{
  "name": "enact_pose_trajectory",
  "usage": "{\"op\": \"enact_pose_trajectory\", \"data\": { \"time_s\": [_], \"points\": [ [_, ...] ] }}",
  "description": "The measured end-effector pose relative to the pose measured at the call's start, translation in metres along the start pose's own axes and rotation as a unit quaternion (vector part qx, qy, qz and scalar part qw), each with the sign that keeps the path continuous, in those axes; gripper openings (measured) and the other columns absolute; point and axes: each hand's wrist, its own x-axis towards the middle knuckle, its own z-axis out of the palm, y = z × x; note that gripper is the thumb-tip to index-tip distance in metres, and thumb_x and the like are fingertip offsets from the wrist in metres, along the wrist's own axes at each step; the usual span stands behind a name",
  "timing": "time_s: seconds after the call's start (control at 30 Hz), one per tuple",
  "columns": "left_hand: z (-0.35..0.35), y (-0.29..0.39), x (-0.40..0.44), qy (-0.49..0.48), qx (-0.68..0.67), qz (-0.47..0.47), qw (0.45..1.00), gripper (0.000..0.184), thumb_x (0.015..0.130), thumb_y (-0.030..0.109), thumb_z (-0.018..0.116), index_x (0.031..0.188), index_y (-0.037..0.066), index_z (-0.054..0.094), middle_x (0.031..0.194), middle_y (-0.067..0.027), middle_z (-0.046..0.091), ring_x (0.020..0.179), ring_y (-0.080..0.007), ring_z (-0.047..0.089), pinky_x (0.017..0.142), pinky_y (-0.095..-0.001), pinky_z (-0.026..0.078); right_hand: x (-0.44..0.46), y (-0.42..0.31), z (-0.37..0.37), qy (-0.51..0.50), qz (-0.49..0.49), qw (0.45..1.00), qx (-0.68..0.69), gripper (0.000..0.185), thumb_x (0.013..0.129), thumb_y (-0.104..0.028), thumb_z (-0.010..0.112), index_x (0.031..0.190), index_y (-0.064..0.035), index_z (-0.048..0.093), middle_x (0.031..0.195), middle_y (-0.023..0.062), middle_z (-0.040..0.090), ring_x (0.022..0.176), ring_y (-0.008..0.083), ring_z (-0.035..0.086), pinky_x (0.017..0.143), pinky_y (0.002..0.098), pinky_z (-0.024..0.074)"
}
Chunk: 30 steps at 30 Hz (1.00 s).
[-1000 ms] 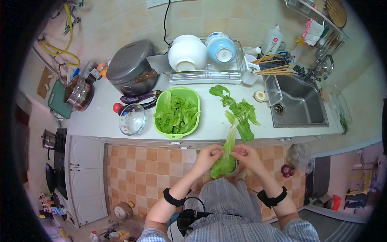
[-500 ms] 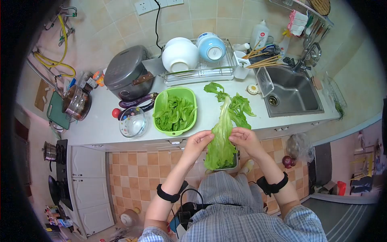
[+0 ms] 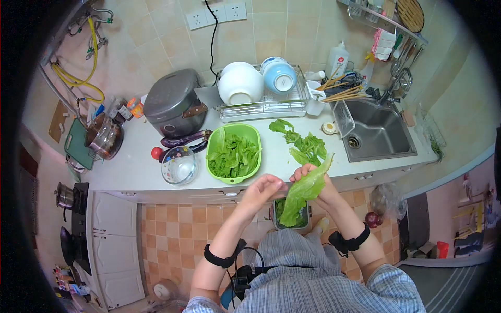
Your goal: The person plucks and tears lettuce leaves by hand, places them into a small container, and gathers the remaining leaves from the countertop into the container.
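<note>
A long pale-green lettuce leaf (image 3: 308, 187) hangs tilted in front of the counter's edge, pinched near its middle by my right hand (image 3: 323, 189). To its left, my left hand (image 3: 262, 192) has its thumb and fingers pressed together close to the leaf's edge; whether they grip anything is unclear. Several loose lettuce leaves (image 3: 309, 148) lie on the counter just beyond. Left of them stands a green basin (image 3: 258, 166) full of lettuce pieces (image 3: 233, 155). Below the leaf, a bin (image 3: 307, 218) with greens inside stands on the floor, partly covered.
Eggplants (image 3: 183, 140), a tomato (image 3: 156, 153) and a glass bowl (image 3: 179, 166) sit left of the basin. Behind are a rice cooker (image 3: 174, 99), a cleaver (image 3: 207, 98) and a dish rack (image 3: 266, 110) with bowls. The sink (image 3: 381, 130) is at right.
The leaf has swung from upright to a rightward tilt, moving into my right hand. My left hand has come away from its middle. Parts of the bin show more now.
</note>
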Motion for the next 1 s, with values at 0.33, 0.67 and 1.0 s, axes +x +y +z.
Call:
{"op": "enact_pose_trajectory", "data": {
  "time_s": [0.33,0.67,1.0],
  "points": [
    [0.015,-0.006,-0.005,-0.057,0.056,-0.033,0.996,0.033,0.084,0.017,0.053,0.112,0.001,0.048,0.1,-0.0016,0.056,0.091,-0.0067,0.05,0.079,-0.0214,0.04,-0.003,-0.001,0.002,-0.063,0.044,0.97,-0.229,0.012,0.077,-0.001,0.052,0.089,-0.0026,0.05,0.099,0.0099,0.055,0.095,0.0161,0.051,0.082,0.029,0.0414],
    [-0.007,-0.013,-0.006,-0.013,0.104,-0.016,0.994,0.026,0.083,0.017,0.055,0.103,0.0,0.056,0.09,0.0003,0.059,0.081,-0.0051,0.052,0.073,-0.02,0.041,-0.021,-0.026,-0.004,0.115,-0.237,0.679,-0.685,0.06,0.068,-0.006,0.06,0.122,-0.007,0.035,0.126,0.0113,0.036,0.119,0.0278,0.031,0.099,0.0399,0.0224],
    [-0.017,-0.029,-0.012,-0.063,0.162,-0.043,0.984,0.027,0.082,0.022,0.056,0.099,0.001,0.056,0.092,-0.0018,0.058,0.082,-0.0076,0.053,0.073,-0.0228,0.042,-0.025,-0.015,-0.003,-0.092,-0.238,0.572,-0.78,0.016,0.071,-0.016,0.06,0.087,-0.0142,0.059,0.084,-0.0027,0.055,0.097,0.0149,0.048,0.099,0.0452,0.0216]
  ]
}}
